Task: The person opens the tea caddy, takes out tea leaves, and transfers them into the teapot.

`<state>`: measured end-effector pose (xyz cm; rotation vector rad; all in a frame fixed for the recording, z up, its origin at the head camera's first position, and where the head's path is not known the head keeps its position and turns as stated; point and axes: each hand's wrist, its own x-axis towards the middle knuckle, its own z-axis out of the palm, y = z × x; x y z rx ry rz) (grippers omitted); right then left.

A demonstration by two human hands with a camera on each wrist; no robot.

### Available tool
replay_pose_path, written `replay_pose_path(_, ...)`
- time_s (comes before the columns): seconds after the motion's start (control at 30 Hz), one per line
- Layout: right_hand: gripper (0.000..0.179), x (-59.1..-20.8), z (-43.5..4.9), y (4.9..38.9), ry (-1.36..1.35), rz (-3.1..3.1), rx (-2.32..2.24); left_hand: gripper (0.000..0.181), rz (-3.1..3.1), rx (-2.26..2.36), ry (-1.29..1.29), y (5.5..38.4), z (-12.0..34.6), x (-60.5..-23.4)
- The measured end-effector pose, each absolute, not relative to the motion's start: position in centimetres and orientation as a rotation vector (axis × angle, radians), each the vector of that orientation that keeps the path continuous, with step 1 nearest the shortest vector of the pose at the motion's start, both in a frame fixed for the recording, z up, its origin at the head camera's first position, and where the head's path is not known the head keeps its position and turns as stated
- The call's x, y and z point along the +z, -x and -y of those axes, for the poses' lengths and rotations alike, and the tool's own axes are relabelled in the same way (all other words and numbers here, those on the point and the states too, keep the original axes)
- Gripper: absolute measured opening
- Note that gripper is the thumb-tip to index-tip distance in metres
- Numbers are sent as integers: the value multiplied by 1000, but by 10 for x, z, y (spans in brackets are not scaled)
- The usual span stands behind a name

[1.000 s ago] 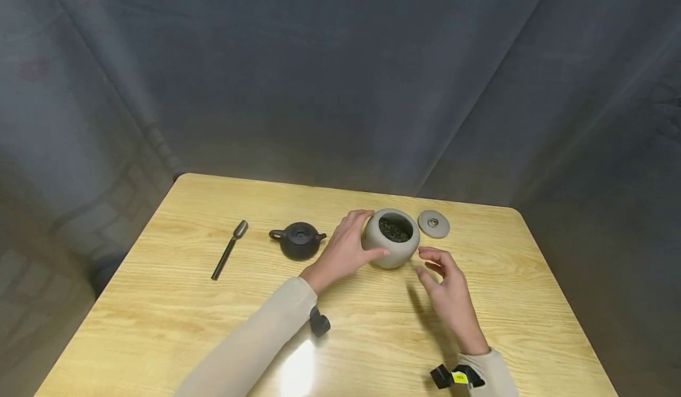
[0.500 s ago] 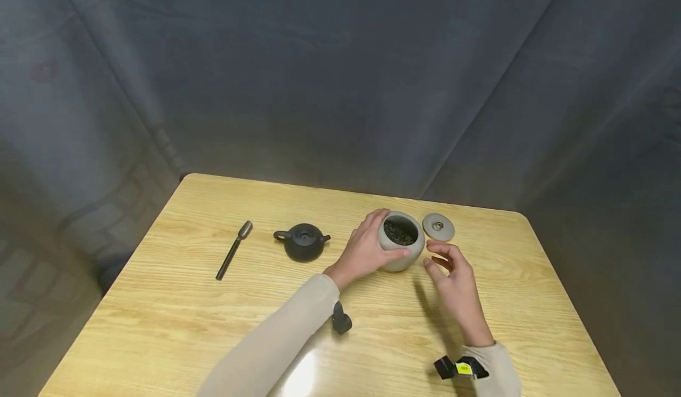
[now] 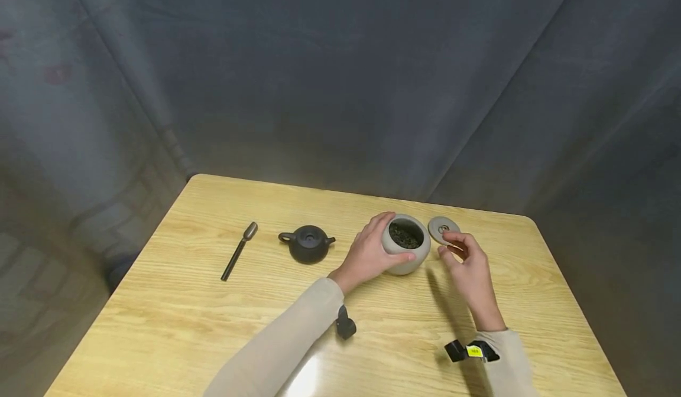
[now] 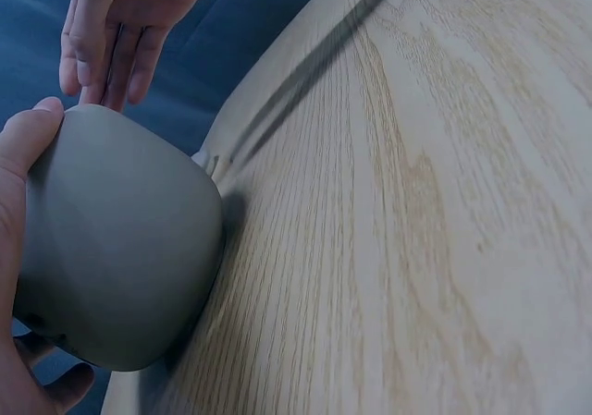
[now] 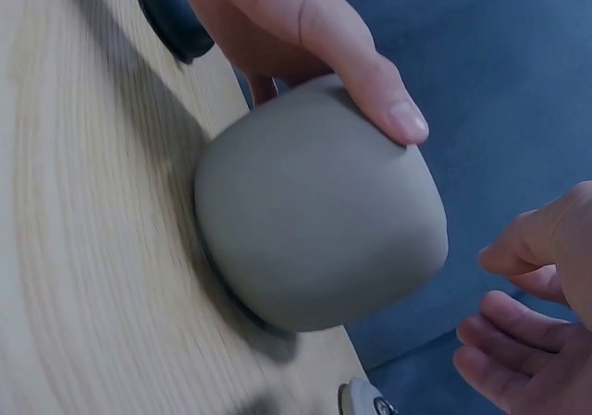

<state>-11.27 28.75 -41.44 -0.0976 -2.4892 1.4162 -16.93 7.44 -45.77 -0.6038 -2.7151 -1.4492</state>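
A round grey jar (image 3: 408, 264) with dark loose leaves (image 3: 404, 235) inside stands on the wooden table, its mouth uncovered. My left hand (image 3: 369, 255) grips its left side, the thumb lying across the front near the rim. Right of the jar, my right hand (image 3: 470, 270) hovers with loosely bent fingers and nothing between them. In the head view its fingertips overlap the flat grey lid (image 3: 437, 224), which lies on the table with a ring-shaped knob on top. The right wrist view shows a gap between this hand and the jar (image 5: 319, 212).
Left of the jar sits a small black teapot (image 3: 309, 246), spout toward my left hand. Farther left lies a dark-handled tea scoop (image 3: 239, 252). A grey curtain (image 3: 330, 90) hangs behind the table's (image 3: 175, 314) back edge.
My right hand has moved up and rightward, from beside the jar to over the lid's near edge. My left hand has slid farther round the jar's front. The whole head view has shifted slightly.
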Motion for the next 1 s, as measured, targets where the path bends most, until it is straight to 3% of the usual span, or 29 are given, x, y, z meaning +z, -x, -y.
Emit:
replay_pose_path(0.5, 46, -422, -316, 149, 108, 2732, 1135, 104, 2716, -1465, 605, 171, -74, -460)
replay_pose_path(1.0, 22, -452, -330, 177, 135, 2826, 746, 104, 2737, -1471, 595, 170, -75, -457)
